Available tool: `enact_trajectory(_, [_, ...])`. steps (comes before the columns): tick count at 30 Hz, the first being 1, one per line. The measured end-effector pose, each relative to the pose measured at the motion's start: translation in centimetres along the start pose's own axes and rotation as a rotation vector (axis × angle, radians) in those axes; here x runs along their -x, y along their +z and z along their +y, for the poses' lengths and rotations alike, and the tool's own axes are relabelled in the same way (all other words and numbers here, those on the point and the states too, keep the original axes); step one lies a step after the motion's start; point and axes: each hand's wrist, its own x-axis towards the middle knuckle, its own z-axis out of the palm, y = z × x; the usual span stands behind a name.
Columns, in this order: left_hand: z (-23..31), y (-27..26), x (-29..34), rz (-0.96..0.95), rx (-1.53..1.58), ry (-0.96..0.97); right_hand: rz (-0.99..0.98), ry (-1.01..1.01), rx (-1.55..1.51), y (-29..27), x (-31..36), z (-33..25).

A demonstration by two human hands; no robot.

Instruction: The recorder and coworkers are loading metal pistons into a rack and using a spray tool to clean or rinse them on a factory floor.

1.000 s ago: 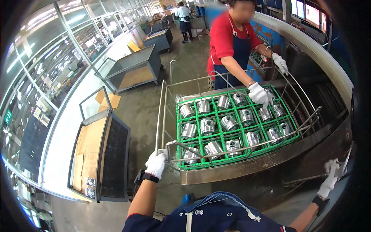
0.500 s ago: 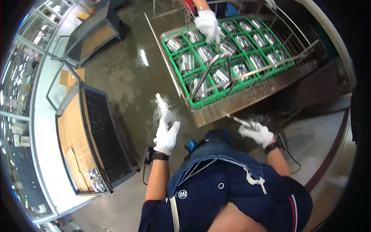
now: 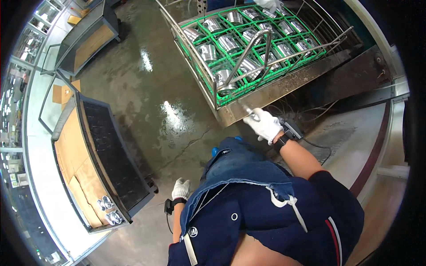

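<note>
Head view: I saw from my distant place the right hand, in a white glove, with its grip closed on a thin metal tool. This tool was a little blurred, and its long axis pointed up and to the left, away from the fingers, toward the steel ledge. I could not tell whether its tip touched the ledge.

Beyond the ledge was the green basket, ahead of the right hand, with its long side sloping up to the right. Its compartments held shiny metal pistons, and a bent steel handle stood over the near side. The right hand was clearly nearer to the basket; the left hand hung low beside the apron, well apart. Its fingers looked loosely curled, but I could not tell whether its grip held something.

At the far edge, a co-worker's gloved hand was over the basket.
</note>
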Motion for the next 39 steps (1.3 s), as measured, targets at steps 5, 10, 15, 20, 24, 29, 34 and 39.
enact_trajectory(5, [6.5,1.4,3.1,-0.112,-0.345,-0.085,-0.007,0.046,-0.014,-0.6,-0.2,0.5])
enact_trajectory(10, [8.7,-0.5,6.8,-0.156,-0.424,-0.240,0.077,0.144,-0.099,-3.4,-1.0,6.2])
enact_trajectory(15, [1.3,-0.5,1.9,-0.320,-0.912,-0.044,0.194,0.196,-0.366,-6.8,-2.1,6.7])
enact_trajectory(20, [6.4,1.1,-1.8,-0.088,-0.473,-0.125,0.197,0.150,-0.649,-6.5,-3.7,10.0])
enact_trajectory(24, [8.6,1.8,-4.5,-0.231,-0.024,-0.104,0.287,0.116,-0.790,-7.4,-4.0,9.4])
enact_trajectory(29, [13.7,4.9,-3.4,-0.074,0.001,-0.043,0.290,0.220,-0.442,-10.3,-3.3,10.7])
enact_trajectory(34, [15.2,4.5,-1.2,-0.197,-0.535,-0.162,0.357,0.176,-0.816,-11.2,-5.0,15.7])
enact_trajectory(39, [3.8,3.0,-2.6,-0.052,-0.421,-0.195,0.483,0.218,-1.013,-14.3,-6.8,16.0])
